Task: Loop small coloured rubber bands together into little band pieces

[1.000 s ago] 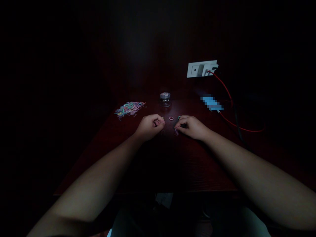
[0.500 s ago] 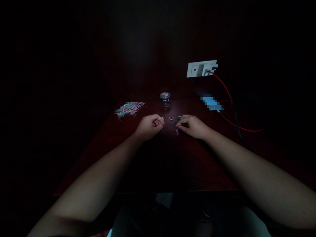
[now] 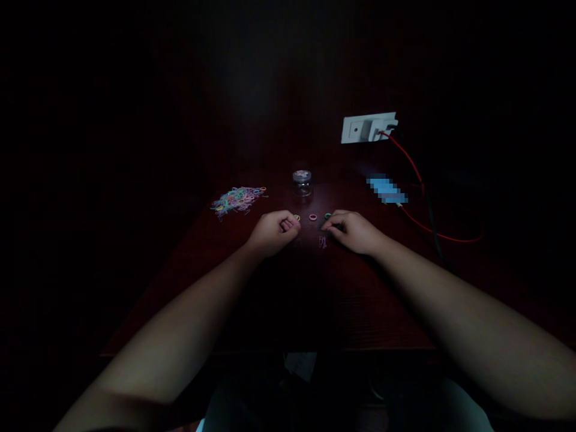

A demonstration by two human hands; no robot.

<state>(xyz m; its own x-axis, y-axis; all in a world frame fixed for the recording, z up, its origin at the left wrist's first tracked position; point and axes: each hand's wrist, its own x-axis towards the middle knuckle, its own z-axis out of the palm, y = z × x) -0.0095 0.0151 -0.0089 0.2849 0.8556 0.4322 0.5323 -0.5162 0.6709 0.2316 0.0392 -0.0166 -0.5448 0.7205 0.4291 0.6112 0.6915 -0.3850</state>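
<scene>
My left hand [image 3: 275, 233] rests on the dark red table with its fingers curled in and closed. Whatever it may hold is hidden. Just beyond its fingertips lies a small yellow ring-shaped band [image 3: 297, 217]. A pink band [image 3: 313, 217] sits between the two hands. My right hand [image 3: 350, 231] is closed too, its thumb and index finger pinched together; anything between them is too small to make out. Beside those fingers is a green band [image 3: 328, 215], partly covered. A few thin purple loops [image 3: 323, 242] lie just below the right fingertips.
A heap of thin multicoloured bands [image 3: 238, 199] lies at the back left. Behind the hands stands a small clear lidded jar [image 3: 302, 182]. At the right are a blurred-out phone-like object [image 3: 387, 188], a red cable [image 3: 432, 231] and a wall socket [image 3: 357, 128] with a charger.
My right fingertips have lifted slightly away from the purple loops. The left hand keeps its place and curl. The whole view has shifted very slightly.
</scene>
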